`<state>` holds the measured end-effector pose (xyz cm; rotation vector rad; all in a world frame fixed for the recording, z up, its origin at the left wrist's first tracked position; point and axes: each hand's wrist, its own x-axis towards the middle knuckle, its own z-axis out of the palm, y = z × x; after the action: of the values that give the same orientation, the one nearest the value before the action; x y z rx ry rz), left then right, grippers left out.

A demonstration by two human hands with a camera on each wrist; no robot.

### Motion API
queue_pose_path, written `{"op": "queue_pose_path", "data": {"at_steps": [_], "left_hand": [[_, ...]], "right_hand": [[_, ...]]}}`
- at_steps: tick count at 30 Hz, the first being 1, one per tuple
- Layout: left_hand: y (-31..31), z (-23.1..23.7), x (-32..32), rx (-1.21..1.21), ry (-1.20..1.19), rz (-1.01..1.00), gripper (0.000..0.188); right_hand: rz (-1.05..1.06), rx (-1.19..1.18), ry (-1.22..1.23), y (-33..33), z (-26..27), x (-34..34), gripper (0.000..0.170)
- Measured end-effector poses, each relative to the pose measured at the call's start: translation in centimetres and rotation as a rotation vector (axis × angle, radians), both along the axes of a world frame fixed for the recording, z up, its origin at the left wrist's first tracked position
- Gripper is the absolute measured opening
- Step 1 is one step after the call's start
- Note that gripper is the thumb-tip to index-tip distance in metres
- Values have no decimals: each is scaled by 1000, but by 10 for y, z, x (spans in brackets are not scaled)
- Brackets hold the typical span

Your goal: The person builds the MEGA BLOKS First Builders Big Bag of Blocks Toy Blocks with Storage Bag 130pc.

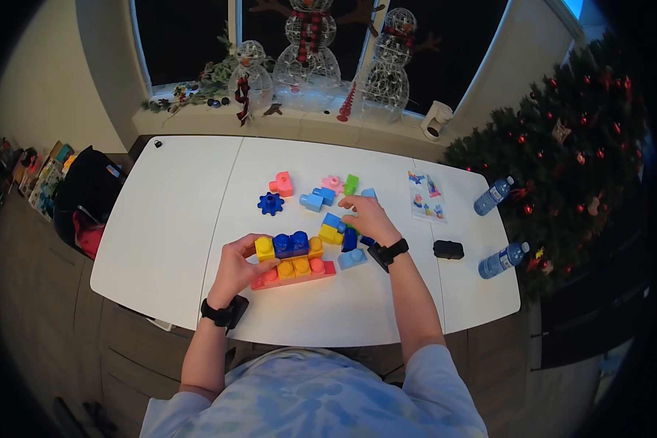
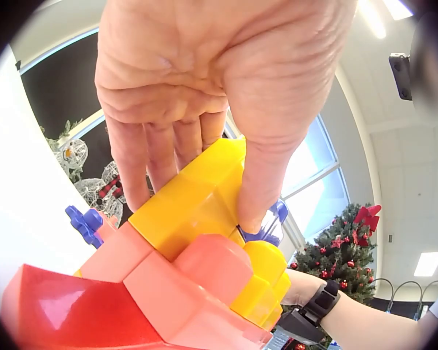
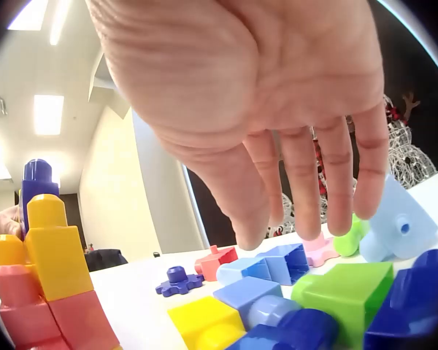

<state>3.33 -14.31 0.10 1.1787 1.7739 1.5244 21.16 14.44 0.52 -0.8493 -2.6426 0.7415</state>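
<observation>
A stack of toy building blocks stands on the table in front of the torso, with coral-pink blocks below and yellow and dark blue ones on top. My left hand grips its left end; in the left wrist view, thumb and fingers lie on either side of a yellow block. Over the loose pile hovers my right hand, fingers loosely extended and holding nothing. Beneath it are a yellow block, a green block and dark blue blocks. A light blue block sits right of the stack.
Farther back lie a dark blue gear piece, a coral block, light blue blocks and a pink gear. To the right are a picture sheet, a black case and two water bottles.
</observation>
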Motion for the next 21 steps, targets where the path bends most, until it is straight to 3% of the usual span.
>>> {"op": "queue_pose_path", "data": {"at_steps": [3, 5, 8, 14, 21], "left_hand": [[0, -2, 0, 3, 14, -1, 42], [0, -4, -1, 8, 31, -4, 43], [0, -5, -1, 11, 23, -6, 43], [-1, -3, -1, -1, 22, -12, 44], [0, -5, -1, 1, 30, -5, 43]], "right_hand": [[106, 23, 2, 0, 3, -15, 36], [209, 55, -208, -6, 12, -25, 48], [334, 156, -309, -11, -3, -32, 57], [290, 223, -352, -5, -36, -36, 57], [184, 106, -297, 13, -20, -25, 48]]}}
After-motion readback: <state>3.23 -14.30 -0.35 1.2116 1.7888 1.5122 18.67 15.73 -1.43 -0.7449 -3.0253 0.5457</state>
